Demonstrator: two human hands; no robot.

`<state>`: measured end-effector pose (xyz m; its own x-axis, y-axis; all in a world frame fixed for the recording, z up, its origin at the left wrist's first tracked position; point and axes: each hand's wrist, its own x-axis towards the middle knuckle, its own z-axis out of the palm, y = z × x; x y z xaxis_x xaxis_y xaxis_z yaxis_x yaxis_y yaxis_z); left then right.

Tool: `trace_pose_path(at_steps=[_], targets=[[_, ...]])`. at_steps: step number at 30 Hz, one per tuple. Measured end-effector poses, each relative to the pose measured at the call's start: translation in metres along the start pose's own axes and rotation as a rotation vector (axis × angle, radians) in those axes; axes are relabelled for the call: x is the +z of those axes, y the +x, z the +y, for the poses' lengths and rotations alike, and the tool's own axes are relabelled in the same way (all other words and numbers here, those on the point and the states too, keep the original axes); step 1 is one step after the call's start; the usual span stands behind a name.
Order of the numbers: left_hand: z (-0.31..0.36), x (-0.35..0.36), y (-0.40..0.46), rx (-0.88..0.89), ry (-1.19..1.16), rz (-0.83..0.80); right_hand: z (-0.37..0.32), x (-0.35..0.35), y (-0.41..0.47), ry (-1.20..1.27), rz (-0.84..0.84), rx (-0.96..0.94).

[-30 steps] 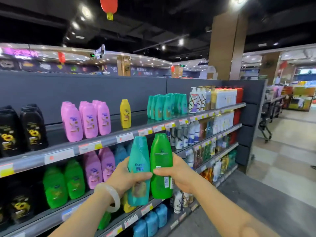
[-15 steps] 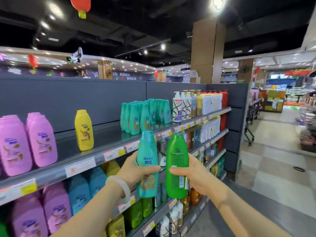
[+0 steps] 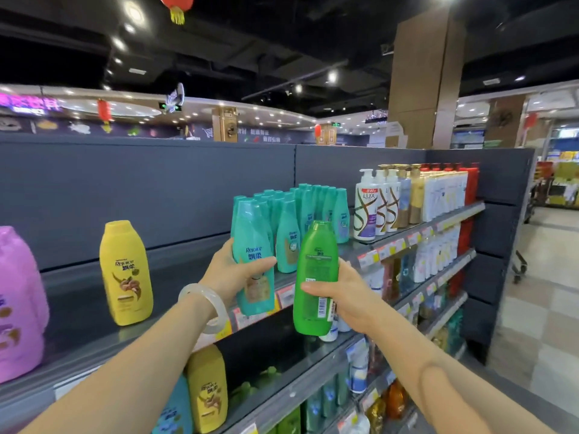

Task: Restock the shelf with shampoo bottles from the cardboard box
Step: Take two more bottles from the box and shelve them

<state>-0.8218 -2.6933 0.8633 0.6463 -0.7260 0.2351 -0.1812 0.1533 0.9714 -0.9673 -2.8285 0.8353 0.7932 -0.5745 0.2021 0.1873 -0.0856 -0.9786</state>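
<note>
Left hand (image 3: 230, 274) wraps a teal bottle (image 3: 253, 255), thumb across the front label, fingers curled round behind; white bangle (image 3: 206, 303) on that wrist. Right hand (image 3: 341, 297) grips a green bottle (image 3: 315, 278) low down, thumb over the front near the barcode, fingers hidden behind it. Both bottles upright, side by side, not clearly touching, held in front of the top shelf (image 3: 175, 311) edge. Just beyond the left hand, a cluster of teal bottles (image 3: 300, 211) on that shelf; beyond the right hand, white pump bottles (image 3: 376, 205). Left of the left hand, a yellow bottle (image 3: 125, 274) stands alone; further left a pink bottle (image 3: 18, 305), cut off by the frame edge. Below the hands, lower shelves with mixed bottles, blurred, labels unreadable. Price tags behind the teal bottle partly covered. No cardboard box in view.
</note>
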Motion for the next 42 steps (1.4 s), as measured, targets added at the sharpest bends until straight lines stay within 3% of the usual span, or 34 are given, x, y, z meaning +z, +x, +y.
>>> trace_pose_path(at_steps=[7,17,23,36,42], targets=[[-0.012,0.023,0.046,0.048,0.057,0.164,0.006,-0.035,0.070,-0.002,-0.111,-0.007],[-0.050,0.056,0.095,0.013,0.124,0.569,0.019,-0.090,0.162,0.005,-0.277,0.055],[-0.047,0.074,0.105,0.038,0.171,0.693,0.029,-0.108,0.189,0.025,-0.363,0.070],[-0.054,0.083,0.108,0.033,0.275,0.819,0.035,-0.116,0.213,0.059,-0.398,0.104],[-0.056,0.082,0.104,-0.005,0.224,0.773,0.023,-0.115,0.213,0.063,-0.394,0.072]])
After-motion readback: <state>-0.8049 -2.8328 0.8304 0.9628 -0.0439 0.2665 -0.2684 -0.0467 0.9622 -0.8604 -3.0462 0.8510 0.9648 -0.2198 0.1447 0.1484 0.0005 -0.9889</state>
